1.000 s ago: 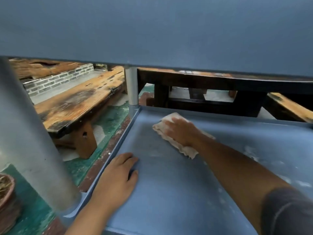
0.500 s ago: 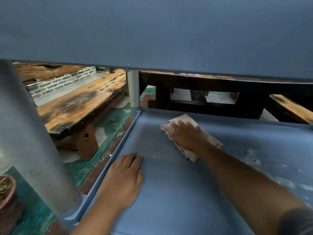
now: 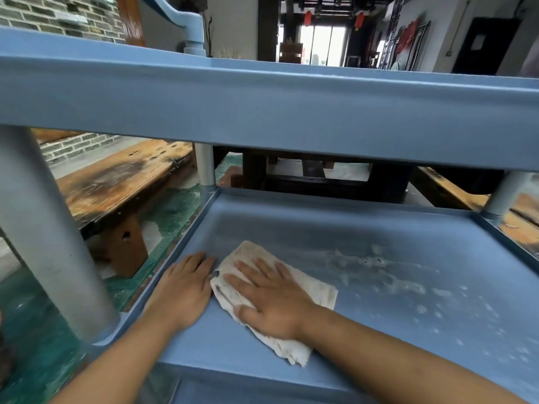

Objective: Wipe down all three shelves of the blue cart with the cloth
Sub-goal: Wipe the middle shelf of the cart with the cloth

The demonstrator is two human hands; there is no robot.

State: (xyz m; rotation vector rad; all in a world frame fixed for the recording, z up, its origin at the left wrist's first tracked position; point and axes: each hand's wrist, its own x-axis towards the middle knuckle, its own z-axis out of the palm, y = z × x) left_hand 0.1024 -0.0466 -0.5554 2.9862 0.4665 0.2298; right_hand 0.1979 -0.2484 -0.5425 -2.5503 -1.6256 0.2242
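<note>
The blue cart's middle shelf (image 3: 379, 228) fills the lower half of the view, with the rim of the shelf above (image 3: 262, 112) crossing over it. A cream cloth (image 3: 318, 290) lies flat near the shelf's front left corner. My right hand (image 3: 271, 295) presses on it with straight, spread fingers. My left hand (image 3: 182, 290) rests flat on the shelf just left of the cloth, fingertips close to the cloth's edge. Whitish smears and spots (image 3: 408, 281) cover the right part of the shelf.
Grey cart posts stand at the near left (image 3: 43, 228), far left (image 3: 205, 167) and far right (image 3: 501, 196). A worn wooden bench (image 3: 116, 185) sits on the green floor to the left. Dark wooden furniture (image 3: 335, 182) stands behind the cart.
My right hand has dragged the cloth from the far left area of the shelf toward the front, next to my left hand. The view has risen, showing the upper shelf's rim and the room.
</note>
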